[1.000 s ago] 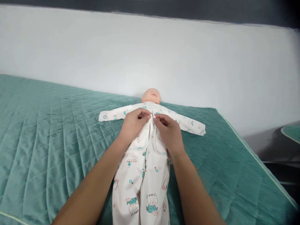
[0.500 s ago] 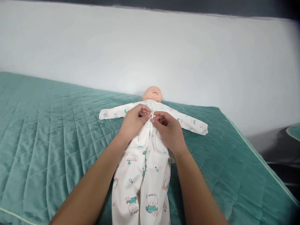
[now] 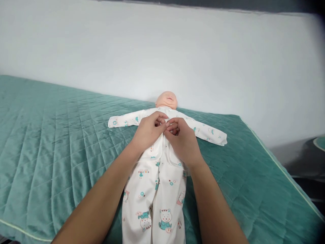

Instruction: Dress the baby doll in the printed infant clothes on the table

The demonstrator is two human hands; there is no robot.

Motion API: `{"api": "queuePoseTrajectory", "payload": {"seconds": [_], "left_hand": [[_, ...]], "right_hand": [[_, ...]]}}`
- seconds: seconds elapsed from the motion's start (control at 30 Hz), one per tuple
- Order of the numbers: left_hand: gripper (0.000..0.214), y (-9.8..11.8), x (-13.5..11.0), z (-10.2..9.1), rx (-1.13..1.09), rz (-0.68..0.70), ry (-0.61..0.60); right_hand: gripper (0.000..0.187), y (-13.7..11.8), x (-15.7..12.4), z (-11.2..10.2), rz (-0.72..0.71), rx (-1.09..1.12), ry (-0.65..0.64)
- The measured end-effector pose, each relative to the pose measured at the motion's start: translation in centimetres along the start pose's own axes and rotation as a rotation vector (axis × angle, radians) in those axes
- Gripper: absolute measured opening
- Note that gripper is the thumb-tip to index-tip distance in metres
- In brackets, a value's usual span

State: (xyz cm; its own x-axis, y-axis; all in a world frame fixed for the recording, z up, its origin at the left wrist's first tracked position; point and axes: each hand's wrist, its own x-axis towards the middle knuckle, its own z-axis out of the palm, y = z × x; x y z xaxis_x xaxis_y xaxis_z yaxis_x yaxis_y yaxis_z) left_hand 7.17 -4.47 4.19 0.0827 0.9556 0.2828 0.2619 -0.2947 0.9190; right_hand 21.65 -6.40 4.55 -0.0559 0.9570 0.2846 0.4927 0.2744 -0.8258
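A baby doll (image 3: pixel 167 99) lies on its back on a teal quilted mattress (image 3: pixel 56 135), head toward the wall. It wears a white romper (image 3: pixel 154 193) printed with cats, sleeves spread out to both sides. My left hand (image 3: pixel 148 131) and my right hand (image 3: pixel 182 139) meet over the doll's chest. Both pinch the romper's front opening just below the collar, fingertips touching each other. The snap or cloth edge between the fingers is hidden by them.
A white wall (image 3: pixel 162 54) rises right behind the doll's head. The mattress edge (image 3: pixel 276 169) runs along the right, with dark floor (image 3: pixel 304 159) beyond it. Another teal corner (image 3: pixel 320 142) shows at far right.
My hands have closed together on the chest; the fingertips that were slightly apart now touch. The view has shifted slightly, so the doll sits a bit higher in the frame.
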Motion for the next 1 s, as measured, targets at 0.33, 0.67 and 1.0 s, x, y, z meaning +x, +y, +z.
{"api": "queuePoseTrajectory", "payload": {"seconds": [0.33,0.67,1.0], "left_hand": [[0.015,-0.3,0.2,0.0,-0.125,-0.027,0.018],[0.014,0.5,0.1,-0.2,-0.383,-0.15,0.007],[0.008,1.0,0.2,-0.2,-0.325,-0.179,0.013]], "right_hand": [[0.043,-0.4,-0.3,0.2,-0.045,-0.121,-0.01],[0.047,-1.2,-0.7,0.5,-0.131,-0.28,-0.014],[0.039,-1.5,-0.9,0.8,-0.193,-0.452,0.013]]}}
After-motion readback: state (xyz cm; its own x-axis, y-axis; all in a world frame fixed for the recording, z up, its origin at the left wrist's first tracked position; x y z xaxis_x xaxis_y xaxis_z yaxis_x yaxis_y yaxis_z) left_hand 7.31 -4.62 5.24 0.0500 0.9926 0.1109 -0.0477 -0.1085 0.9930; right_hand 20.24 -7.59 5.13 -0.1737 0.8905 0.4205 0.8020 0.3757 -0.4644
